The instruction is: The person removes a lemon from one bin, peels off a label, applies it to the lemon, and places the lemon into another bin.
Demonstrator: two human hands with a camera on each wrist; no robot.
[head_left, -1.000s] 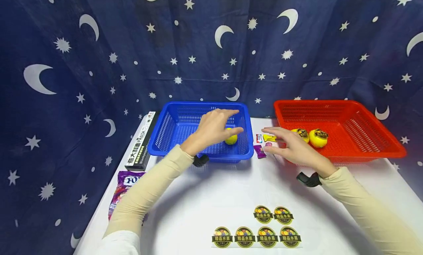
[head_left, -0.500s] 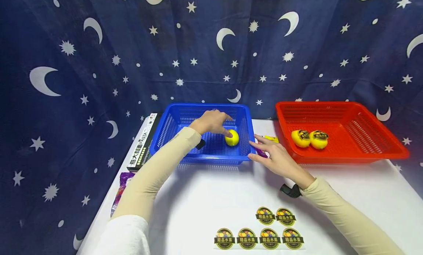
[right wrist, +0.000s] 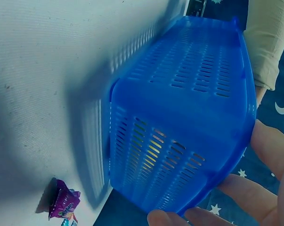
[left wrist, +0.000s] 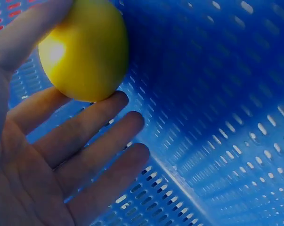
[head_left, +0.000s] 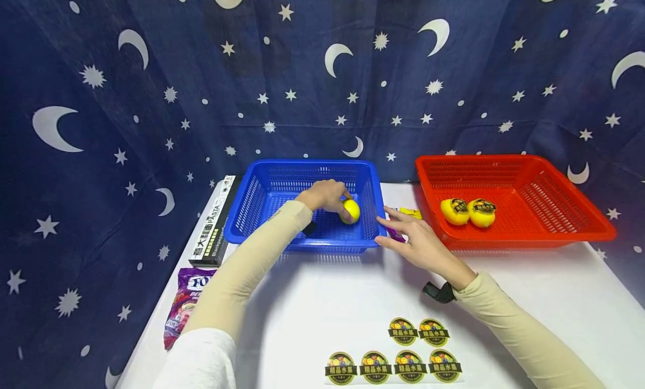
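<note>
So, key relation: the yellow fruit [head_left: 355,209] sits just right of the left hand [head_left: 327,195] in the head view, near mid-frame, inside the right part of the blue basket [head_left: 332,243]. Left hand is clearly the nearer one. Right hand [head_left: 417,240] is outside the basket, fingers spread, tips on its right-hand rim (bracing it, I'd guess).

Left grip: looks like a pinch on the fruit, thumb across one side, index running behind. In the left wrist view the other fingers lie extended below, middle fingertip at its lower edge. Far-side contact is hidden, so can't tell how firm.

Long axis reads roughly up-down in that view, top end cut by the frame edge; thumb crosses near the upper end. Any lift would hang on that off-centre hold, I think.

Looks: smooth, yellow, slightly egg-shaped, glare spot at left, duller toward the right. No label on the visible faces, unlike the two labelled fruits [head_left: 481,212] in the red basket [head_left: 529,210], right of frame.
</note>
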